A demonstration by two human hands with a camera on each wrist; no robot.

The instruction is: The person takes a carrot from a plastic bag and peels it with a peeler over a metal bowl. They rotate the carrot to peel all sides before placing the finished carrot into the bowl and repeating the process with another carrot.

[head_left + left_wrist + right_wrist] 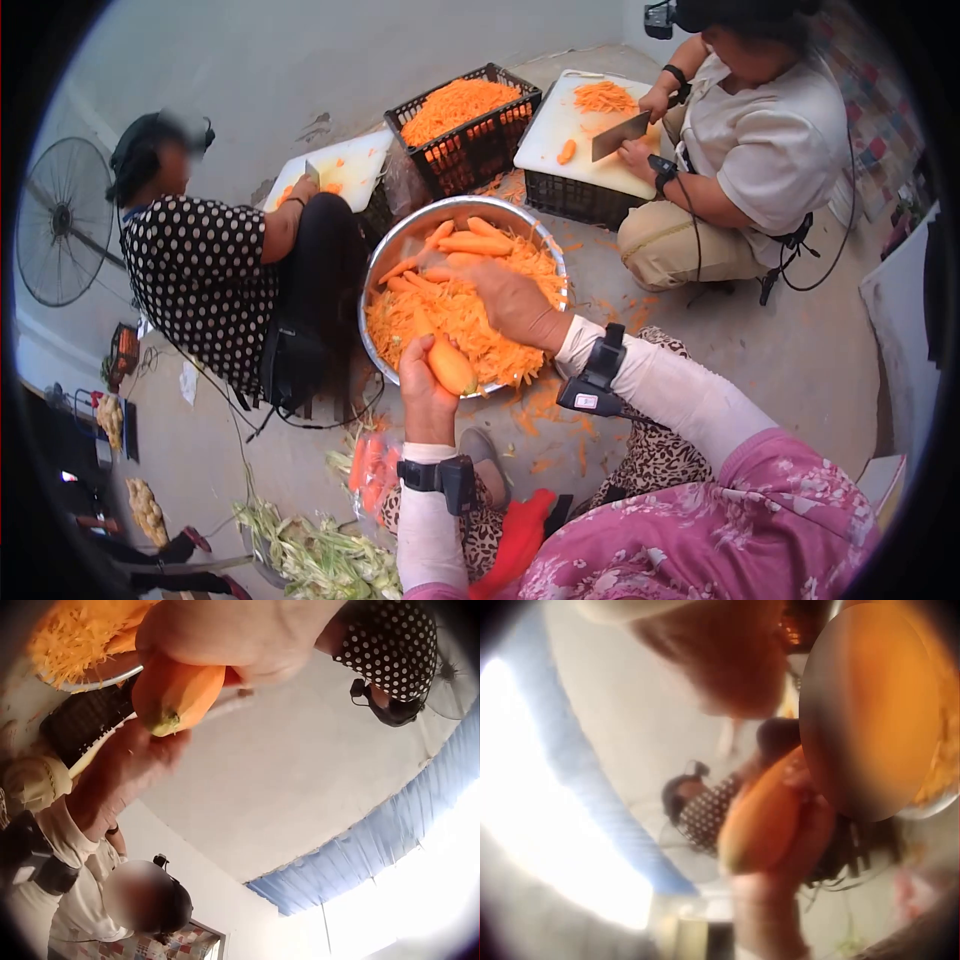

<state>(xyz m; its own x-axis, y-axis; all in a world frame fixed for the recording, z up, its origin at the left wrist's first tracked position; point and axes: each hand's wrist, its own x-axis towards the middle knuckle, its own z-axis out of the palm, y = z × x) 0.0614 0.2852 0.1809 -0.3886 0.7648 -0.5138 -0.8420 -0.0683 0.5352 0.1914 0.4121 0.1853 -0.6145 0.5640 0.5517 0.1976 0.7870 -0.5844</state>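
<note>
My left hand (428,400) grips a large peeled-looking carrot (452,368) over the near rim of a metal basin (364,300). In the left wrist view the carrot's stem end (171,720) points out from under the hand. Blurred, my right hand (518,303) is just beyond the carrot, above the shreds. Its fingers look curled round a pale slim tool (229,705), whose kind is too blurred to tell. Carrot shreds (510,345) fill much of the basin, and several whole carrots (470,243) lie at its far side.
A black crate (470,165) of carrot shreds stands behind the basin. To each side a person cuts carrots on a white board (545,120), one with a cleaver (620,137). Bagged carrots (372,465) and leafy trimmings (330,560) lie near my left arm. Shreds are scattered on the floor.
</note>
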